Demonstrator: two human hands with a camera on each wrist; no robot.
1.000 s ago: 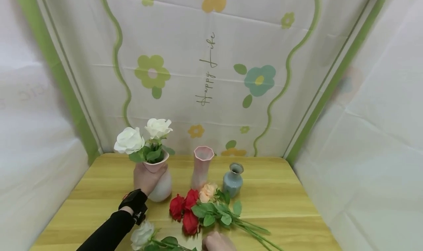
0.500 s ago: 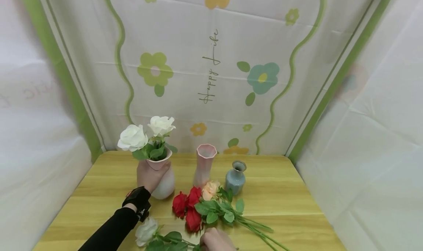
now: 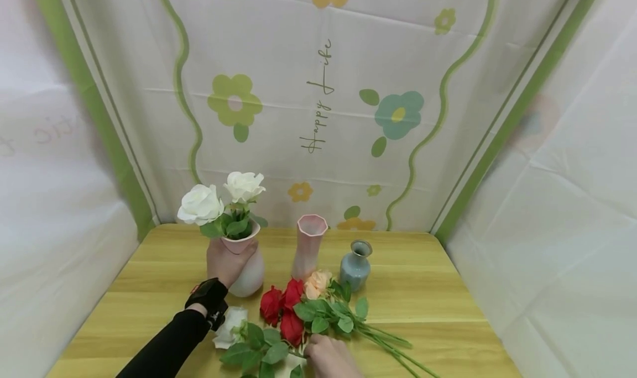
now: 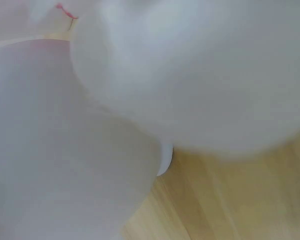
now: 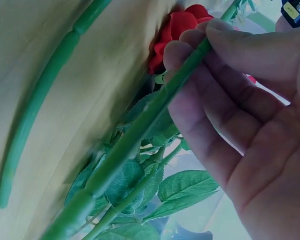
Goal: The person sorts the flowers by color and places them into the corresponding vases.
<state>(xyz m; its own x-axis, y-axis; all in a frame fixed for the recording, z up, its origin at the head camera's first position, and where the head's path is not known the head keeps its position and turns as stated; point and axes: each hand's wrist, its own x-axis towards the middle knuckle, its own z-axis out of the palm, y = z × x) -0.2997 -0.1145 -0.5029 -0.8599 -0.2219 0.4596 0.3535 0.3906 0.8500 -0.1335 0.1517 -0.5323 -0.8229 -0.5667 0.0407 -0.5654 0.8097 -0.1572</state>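
Note:
My left hand (image 3: 228,261) grips the neck of a pink-and-white vase (image 3: 249,276) at the table's left. Two white roses (image 3: 200,205) with green leaves stand in it. Pale rounded surfaces fill most of the left wrist view, and the left fingers are out of sight there. At the front, my right hand (image 3: 330,357) holds a third white rose (image 3: 231,328), its bloom pointing left, below the vase. In the right wrist view the thumb and fingertips pinch its green stem (image 5: 145,125).
Red roses (image 3: 291,327) and a peach rose (image 3: 317,284) lie mid-table, stems toward the front right. Behind them stand a tall pink vase (image 3: 308,248) and a small blue-grey vase (image 3: 355,270). A printed white curtain (image 3: 278,146) encloses the table (image 3: 423,300).
My right hand has moved slightly up the table, lifting the third white rose; its bloom has shifted right and toward the vase. The left hand stays on the vase. The head view has tilted slightly.

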